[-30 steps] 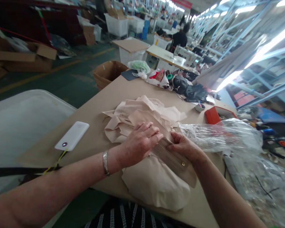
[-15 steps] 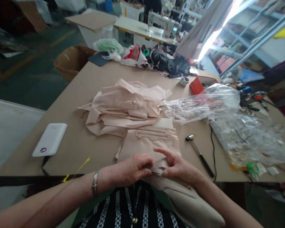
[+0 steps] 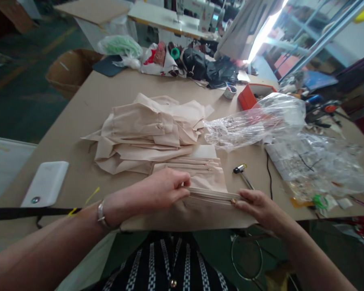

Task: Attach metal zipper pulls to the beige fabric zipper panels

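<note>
Cut off by the top edge, a sewing machine (image 3: 197, 12) stands beyond the beige tabletop (image 3: 75, 109), and glare blurs the shelving at upper right. At the near edge, a beige zippered piece (image 3: 200, 216) is held up, its left end partly behind the left forearm. Fingers of the left hand (image 3: 162, 188) pinch its zipper edge; those of the right hand (image 3: 261, 208) grip it by the metal pull. A hammer (image 3: 240, 169) disappears behind the right hand. Crumpled fabric (image 3: 145, 125) and clear plastic (image 3: 255, 125) lie beyond.
</note>
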Tool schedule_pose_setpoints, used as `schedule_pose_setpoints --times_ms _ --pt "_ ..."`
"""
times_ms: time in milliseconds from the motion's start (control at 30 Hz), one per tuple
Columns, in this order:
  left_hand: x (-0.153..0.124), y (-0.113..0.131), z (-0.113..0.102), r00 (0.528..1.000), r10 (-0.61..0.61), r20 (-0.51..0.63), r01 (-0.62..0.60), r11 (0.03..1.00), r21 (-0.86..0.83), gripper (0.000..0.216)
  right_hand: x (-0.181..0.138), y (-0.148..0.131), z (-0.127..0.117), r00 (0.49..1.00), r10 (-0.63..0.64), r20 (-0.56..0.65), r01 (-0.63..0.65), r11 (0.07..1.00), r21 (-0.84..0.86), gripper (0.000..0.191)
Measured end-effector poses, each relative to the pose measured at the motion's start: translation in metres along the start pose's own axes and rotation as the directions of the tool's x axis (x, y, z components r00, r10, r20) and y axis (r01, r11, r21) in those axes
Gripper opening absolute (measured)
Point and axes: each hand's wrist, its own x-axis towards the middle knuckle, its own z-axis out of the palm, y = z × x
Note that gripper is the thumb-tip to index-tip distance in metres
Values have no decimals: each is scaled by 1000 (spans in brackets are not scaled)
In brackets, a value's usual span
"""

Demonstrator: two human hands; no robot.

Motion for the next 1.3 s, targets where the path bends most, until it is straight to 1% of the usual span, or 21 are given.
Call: schedule_pose_setpoints --times_ms 67,100,167,233,333,433,567,667,700,733,767,800,867,933,1000,1033,1100,1133,1200,1233,1300 --pt "23 -18 9 998 -56 -19 58 995 80 17 31 19 -4 996 2 -88 -9 997 -82 31" --pt "35 -28 16 994 -103 -36 107 983 150 20 48 29 -2 992 -2 -126 -20 985 -174 31" --pt "59 -46 32 976 -209 -67 219 932 289 25 83 47 4 982 0 -191 -76 918 -388 31" --pt "79 -62 47 954 -290 -79 298 882 364 29 110 61 12 973 12 -230 -135 840 -525 30" --pt "97 -78 63 940 -336 -57 332 866 374 28 133 73 22 971 41 -235 -172 802 -573 29" --pt "105 -86 69 941 -335 -49 328 867 374 27 140 78 26 969 75 -237 -206 773 -600 30" --pt "100 -81 67 946 -306 -105 323 868 378 25 145 76 24 969 89 -229 -218 743 -633 31" --pt "90 -69 74 955 -201 -219 278 864 420 26 148 74 24 976 67 -207 -191 721 -667 33" --pt "87 -66 81 965 -55 -256 175 862 475 26 149 75 23 979 55 -198 -177 713 -678 33" --pt "85 -65 90 965 72 -251 72 852 518 25 149 77 22 982 44 -185 -162 708 -687 34" --pt "84 -65 100 965 142 -219 -1 843 539 23 150 80 20 985 42 -169 -149 708 -690 35" --pt "84 -66 111 965 159 -209 -17 832 555 22 150 81 18 987 55 -151 -145 713 -686 35" --pt "86 -70 130 953 173 -247 9 803 595 24 152 77 12 987 84 -137 -156 702 -695 31" --pt "87 -73 142 941 164 -296 50 798 600 26 160 56 6 981 52 -188 -176 652 -738 25" --pt "86 -75 145 933 164 -320 62 804 592 25 181 16 5 970 -87 -226 -126 613 -780 23" --pt "85 -75 145 930 172 -324 57 804 591 24 198 -9 6 962 -179 -207 -56 612 -789 23" --pt "83 -75 141 920 195 -339 51 800 598 23 239 -63 14 929 -359 -87 156 594 -789 23" --pt "81 -74 139 914 207 -348 49 798 601 23 262 -89 20 901 -430 -63 211 559 -802 26" --pt "78 -73 137 906 214 -365 52 799 599 24 306 -131 34 851 -523 -43 247 471 -847 39" --pt "77 -73 136 905 213 -368 52 804 592 24 324 -145 42 836 -548 28 286 391 -875 42" --pt "74 -72 135 905 207 -371 50 816 577 23 351 -161 59 799 -548 248 417 207 -885 37"
